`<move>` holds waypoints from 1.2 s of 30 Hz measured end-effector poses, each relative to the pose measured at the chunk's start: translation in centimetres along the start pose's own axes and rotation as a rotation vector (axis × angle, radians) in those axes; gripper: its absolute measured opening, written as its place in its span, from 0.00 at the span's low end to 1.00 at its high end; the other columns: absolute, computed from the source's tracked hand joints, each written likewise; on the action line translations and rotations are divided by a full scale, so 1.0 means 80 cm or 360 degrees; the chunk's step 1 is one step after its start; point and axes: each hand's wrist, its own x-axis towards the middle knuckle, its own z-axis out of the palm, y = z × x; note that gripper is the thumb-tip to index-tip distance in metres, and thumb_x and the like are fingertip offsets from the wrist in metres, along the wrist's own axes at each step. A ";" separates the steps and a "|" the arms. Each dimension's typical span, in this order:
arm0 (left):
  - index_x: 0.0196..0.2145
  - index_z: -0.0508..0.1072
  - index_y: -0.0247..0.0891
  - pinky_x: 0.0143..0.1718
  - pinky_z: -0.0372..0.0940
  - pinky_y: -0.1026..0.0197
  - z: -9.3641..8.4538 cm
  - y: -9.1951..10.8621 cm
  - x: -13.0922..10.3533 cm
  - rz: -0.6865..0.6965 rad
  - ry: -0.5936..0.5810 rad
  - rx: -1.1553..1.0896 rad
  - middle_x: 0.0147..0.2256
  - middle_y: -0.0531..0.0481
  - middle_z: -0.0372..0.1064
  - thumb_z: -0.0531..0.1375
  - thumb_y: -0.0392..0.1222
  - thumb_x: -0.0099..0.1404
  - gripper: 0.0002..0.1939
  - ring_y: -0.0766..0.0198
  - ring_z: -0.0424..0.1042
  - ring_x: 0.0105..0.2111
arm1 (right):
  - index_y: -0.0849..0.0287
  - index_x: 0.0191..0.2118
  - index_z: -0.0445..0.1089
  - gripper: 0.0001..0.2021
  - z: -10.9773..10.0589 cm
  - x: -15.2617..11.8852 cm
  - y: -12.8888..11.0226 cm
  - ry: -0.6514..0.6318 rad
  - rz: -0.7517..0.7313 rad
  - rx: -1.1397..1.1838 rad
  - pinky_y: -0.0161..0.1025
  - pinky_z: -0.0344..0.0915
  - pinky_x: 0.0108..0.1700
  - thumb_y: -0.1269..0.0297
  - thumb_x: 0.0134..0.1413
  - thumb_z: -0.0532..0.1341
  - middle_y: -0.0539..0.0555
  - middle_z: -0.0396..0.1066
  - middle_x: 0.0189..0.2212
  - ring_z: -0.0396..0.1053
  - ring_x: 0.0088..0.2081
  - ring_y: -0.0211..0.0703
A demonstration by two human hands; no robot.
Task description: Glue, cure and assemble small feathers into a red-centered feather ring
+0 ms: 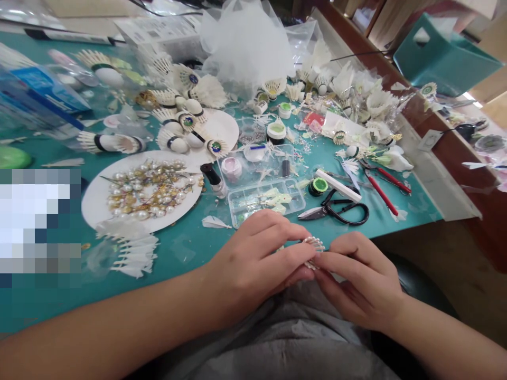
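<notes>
Just past the table's front edge, above my lap, both hands meet on a small ribbed white piece [315, 244] that looks like a shuttlecock with its feathers cut to short quills. My left hand [257, 253] wraps its fingers round it from the left, hiding most of its body. From the right, the thumb and fingers of my right hand [362, 279] pinch its near edge; whether they hold anything smaller I cannot make out. Closest on the table are black-handled scissors [344, 210] and a clear compartment box [266, 203] with pale green pieces.
A white plate [93, 195] bears pearl and gold beads. Trimmed shuttlecocks [194, 108] crowd another plate behind it. Red-handled pliers [382, 195], an open green pot [318, 186] and a nail-polish-like bottle [214, 182] stand around the box. White netting [245, 42] is heaped at the back.
</notes>
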 end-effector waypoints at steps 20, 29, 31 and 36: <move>0.47 0.71 0.37 0.46 0.73 0.50 -0.006 0.008 0.012 -0.0030 -0.0007 -0.0091 0.41 0.43 0.79 0.62 0.34 0.67 0.10 0.57 0.77 0.40 | 0.58 0.42 0.71 0.08 0.005 0.005 -0.009 -0.0096 0.0288 0.0438 0.32 0.70 0.29 0.76 0.58 0.62 0.50 0.67 0.31 0.68 0.28 0.35; 0.45 0.73 0.42 0.45 0.77 0.52 -0.011 0.012 0.017 -0.0041 0.0034 0.0039 0.40 0.46 0.81 0.58 0.34 0.67 0.09 0.58 0.79 0.38 | 0.59 0.45 0.72 0.11 0.009 0.000 -0.010 -0.0055 0.0258 0.0423 0.33 0.70 0.31 0.77 0.58 0.61 0.51 0.68 0.32 0.68 0.31 0.36; 0.45 0.73 0.40 0.45 0.77 0.51 -0.011 0.012 0.016 -0.0040 0.0054 0.0040 0.40 0.45 0.81 0.58 0.34 0.68 0.09 0.58 0.79 0.38 | 0.59 0.45 0.72 0.12 0.010 -0.001 -0.011 -0.0034 0.0235 0.0403 0.33 0.70 0.32 0.77 0.57 0.61 0.52 0.68 0.32 0.68 0.31 0.36; 0.45 0.74 0.36 0.46 0.75 0.50 -0.010 0.009 0.013 0.0011 0.0016 0.0015 0.41 0.43 0.80 0.60 0.33 0.68 0.08 0.58 0.78 0.39 | 0.59 0.45 0.72 0.12 0.011 0.000 -0.012 -0.0014 0.0244 0.0399 0.34 0.70 0.31 0.77 0.57 0.61 0.51 0.68 0.32 0.68 0.31 0.37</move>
